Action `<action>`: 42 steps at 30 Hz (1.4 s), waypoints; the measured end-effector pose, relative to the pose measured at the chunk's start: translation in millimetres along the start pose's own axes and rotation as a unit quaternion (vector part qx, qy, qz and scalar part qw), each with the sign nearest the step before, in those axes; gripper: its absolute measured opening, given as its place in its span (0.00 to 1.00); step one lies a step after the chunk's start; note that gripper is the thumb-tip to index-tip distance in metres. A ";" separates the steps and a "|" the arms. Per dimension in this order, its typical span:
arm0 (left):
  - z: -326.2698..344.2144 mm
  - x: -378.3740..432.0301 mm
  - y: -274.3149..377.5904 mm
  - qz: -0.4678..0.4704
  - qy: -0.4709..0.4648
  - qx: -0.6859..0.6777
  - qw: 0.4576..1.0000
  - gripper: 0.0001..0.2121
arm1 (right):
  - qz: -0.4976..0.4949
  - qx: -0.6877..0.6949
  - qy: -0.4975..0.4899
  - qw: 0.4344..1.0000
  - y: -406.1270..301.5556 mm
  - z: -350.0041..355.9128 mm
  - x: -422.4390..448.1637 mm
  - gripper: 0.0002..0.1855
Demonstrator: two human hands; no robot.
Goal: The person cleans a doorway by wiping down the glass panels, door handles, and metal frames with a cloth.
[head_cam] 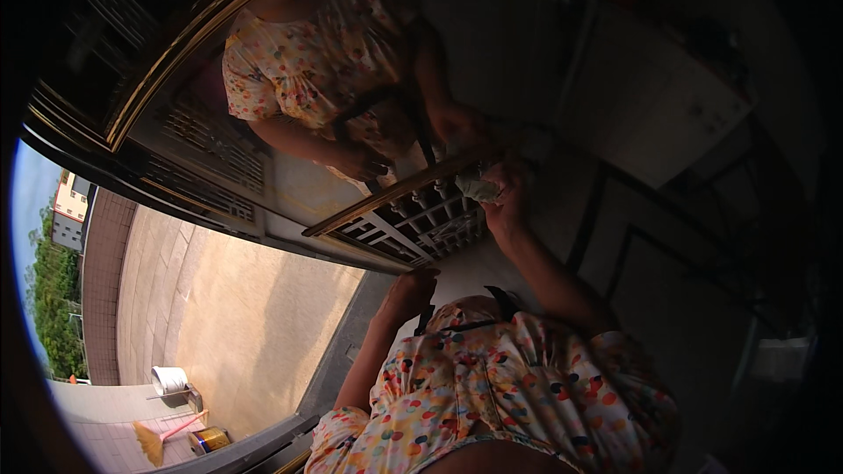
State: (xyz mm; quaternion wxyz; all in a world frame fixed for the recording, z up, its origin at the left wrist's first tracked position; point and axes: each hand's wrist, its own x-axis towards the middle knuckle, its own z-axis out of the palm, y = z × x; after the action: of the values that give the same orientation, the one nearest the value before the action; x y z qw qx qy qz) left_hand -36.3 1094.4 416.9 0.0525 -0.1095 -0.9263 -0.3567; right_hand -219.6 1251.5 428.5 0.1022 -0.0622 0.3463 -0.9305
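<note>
My right hand [507, 194] grips a crumpled grey-green cloth [479, 188] against the edge of a glossy dark door panel with gold-coloured trim [382, 201]. Just below the cloth, silvery grille bars [421, 237] run along the door. My left hand [411, 289] is lower and to the left, near the bottom corner of the trim; its fingers look curled, and whether they hold anything cannot be told. The shiny panel mirrors my patterned top [329, 66] and both arms.
At the left, a doorway with a grey sill [329, 355] opens onto a sunlit paved yard [230, 303]. Outside are a white bucket [169, 380], a broom [150, 444] and a metal tin [209, 440]. A pale table-like surface [652, 99] stands in the dim room at the right.
</note>
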 end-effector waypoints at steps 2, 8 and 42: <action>9.1 -0.7 -12.0 0.032 -0.006 0.019 0.999 0.08 | 0.076 -0.012 0.112 0.991 13.0 -33.5 11.2 0.15; 12.1 -1.9 -6.8 0.019 -0.036 0.022 0.999 0.08 | 0.165 -0.053 0.240 0.955 41.6 -116.1 43.5 0.23; 13.3 -6.8 5.5 -0.151 -0.084 -0.004 0.985 0.12 | -0.234 -0.452 0.285 0.812 136.1 -135.0 109.9 0.21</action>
State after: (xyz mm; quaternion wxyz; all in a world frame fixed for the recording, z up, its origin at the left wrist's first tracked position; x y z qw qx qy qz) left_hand -28.7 1106.2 409.5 -0.0800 0.0018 -0.9319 -0.3538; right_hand -331.5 1210.6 242.4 -0.2613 0.0875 0.7162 -0.6412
